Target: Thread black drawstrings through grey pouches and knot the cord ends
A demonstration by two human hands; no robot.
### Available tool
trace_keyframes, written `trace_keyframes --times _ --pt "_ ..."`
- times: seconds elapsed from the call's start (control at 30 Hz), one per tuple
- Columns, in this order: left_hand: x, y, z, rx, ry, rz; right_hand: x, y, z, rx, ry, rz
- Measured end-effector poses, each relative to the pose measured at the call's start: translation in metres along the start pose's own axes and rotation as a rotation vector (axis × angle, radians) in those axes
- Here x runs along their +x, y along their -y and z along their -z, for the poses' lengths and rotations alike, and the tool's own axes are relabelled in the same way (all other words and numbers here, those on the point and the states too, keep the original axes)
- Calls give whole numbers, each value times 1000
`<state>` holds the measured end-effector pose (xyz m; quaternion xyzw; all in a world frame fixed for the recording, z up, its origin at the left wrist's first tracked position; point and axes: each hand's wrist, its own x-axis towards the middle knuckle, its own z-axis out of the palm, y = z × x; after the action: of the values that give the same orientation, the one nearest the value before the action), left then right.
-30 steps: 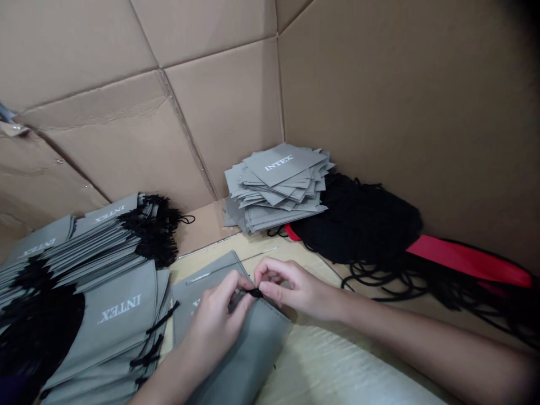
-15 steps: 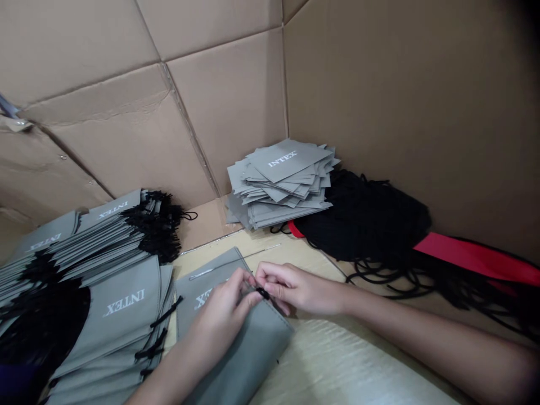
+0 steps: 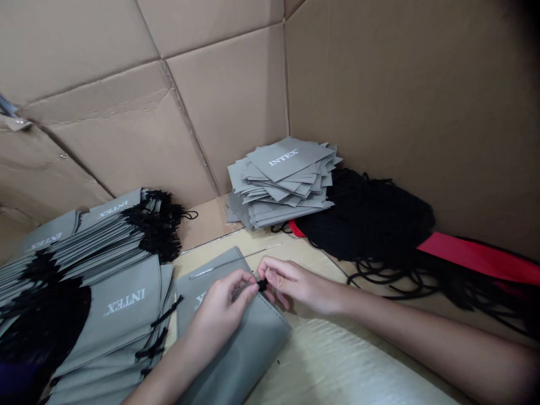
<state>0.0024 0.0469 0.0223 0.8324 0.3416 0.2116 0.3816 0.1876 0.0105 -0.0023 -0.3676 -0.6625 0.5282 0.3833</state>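
Two hands pinch a small black cord end (image 3: 262,285) at the upper edge of the grey pouch (image 3: 253,343) on the desk (image 3: 337,363); the left hand (image 3: 223,308) hides most of the pouch's lettering; the right hand (image 3: 295,284) curls beside it; the cord's path is hidden.

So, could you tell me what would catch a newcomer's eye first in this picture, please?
First the two hands at the centre: the left hand and the right hand pinch a small black cord knot at the edge of a grey pouch. Next, the fanned piles of grey INTEX pouches on the left, and the black cord heap over a red strip by the right cardboard wall.
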Motion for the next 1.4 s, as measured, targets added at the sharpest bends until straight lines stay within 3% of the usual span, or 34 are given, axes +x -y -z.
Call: trace_keyframes --times 0.17,0.4,0.57,0.67,0.9,1.13,1.4 --pt "0 -1 -1 -8 -25 36 -1 5 0 -219 -70 25" --pt "0 -1 -2 -76 -39 54 -1 8 -4 -185 -91 26" --pt "0 -4 1 -157 45 17 4 0 -7 136 -100 -47" --pt "-2 -7 2 -160 0 -15 8 -4 -12 356 -129 -39" --pt "-6 -11 5 78 -39 -85 3 12 -31 722 -414 -117" --pt "-5 -12 4 165 -84 -77 6 2 -15 399 -262 -21" --pt "-4 -9 4 174 -133 -158 1 0 -17 88 -324 24"
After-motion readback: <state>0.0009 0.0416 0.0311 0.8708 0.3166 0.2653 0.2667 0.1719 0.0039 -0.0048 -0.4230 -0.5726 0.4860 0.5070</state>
